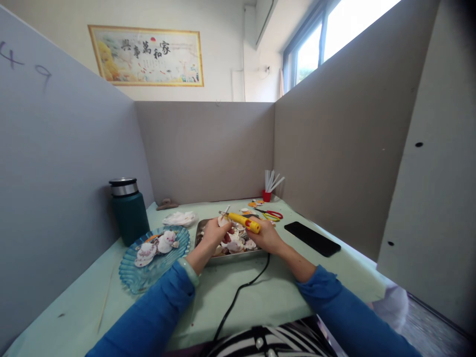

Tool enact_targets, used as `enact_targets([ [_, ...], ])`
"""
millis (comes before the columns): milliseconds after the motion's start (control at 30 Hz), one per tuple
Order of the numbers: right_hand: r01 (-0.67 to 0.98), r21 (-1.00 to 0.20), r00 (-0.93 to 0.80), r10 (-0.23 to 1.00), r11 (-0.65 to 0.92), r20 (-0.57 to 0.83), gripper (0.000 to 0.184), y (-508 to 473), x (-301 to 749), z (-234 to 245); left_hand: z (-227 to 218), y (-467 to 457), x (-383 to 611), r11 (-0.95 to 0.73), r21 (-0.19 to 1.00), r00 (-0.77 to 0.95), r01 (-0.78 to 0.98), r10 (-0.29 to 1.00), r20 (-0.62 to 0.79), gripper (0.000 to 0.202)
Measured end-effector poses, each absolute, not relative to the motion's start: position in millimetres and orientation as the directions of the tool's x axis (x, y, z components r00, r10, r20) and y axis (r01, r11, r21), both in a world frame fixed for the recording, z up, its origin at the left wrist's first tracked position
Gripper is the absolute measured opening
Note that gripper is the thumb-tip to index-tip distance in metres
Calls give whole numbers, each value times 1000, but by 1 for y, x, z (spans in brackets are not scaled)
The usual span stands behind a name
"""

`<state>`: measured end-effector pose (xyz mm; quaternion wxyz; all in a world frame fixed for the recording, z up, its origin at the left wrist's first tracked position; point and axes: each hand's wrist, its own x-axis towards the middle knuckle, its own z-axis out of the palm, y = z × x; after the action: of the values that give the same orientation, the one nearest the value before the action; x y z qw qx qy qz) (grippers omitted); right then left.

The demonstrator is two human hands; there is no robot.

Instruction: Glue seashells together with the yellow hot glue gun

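Observation:
My right hand [267,237] is wrapped round a yellow hot glue gun [243,221] whose nozzle points left. A black cord runs from near that hand down to the table's front edge. Pinched in my left hand [214,235] is a pale seashell [223,220], close to the nozzle; the fingers partly cover it. Both hands are above a metal tray [232,258] heaped with seashells [236,245]. To the left, a blue fluted plate [128,270] carries several joined shells [166,241].
A dark green bottle [129,213] stands at the left partition. Behind the tray lie a white crumpled bundle [180,218] and red-handled scissors [273,215]. A red cup [267,196] holds white sticks [273,181]. A black phone [311,238] rests at the right. Partitions enclose three sides.

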<state>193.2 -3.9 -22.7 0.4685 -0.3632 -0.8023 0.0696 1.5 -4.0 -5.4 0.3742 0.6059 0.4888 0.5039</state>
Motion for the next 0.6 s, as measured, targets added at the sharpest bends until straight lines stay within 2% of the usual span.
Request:
enact_targets([
  [600,504,-458,-300,646,732,702,6,-3,193,-24,-2,-7,3,-221,950,18,222,975,223,12],
])
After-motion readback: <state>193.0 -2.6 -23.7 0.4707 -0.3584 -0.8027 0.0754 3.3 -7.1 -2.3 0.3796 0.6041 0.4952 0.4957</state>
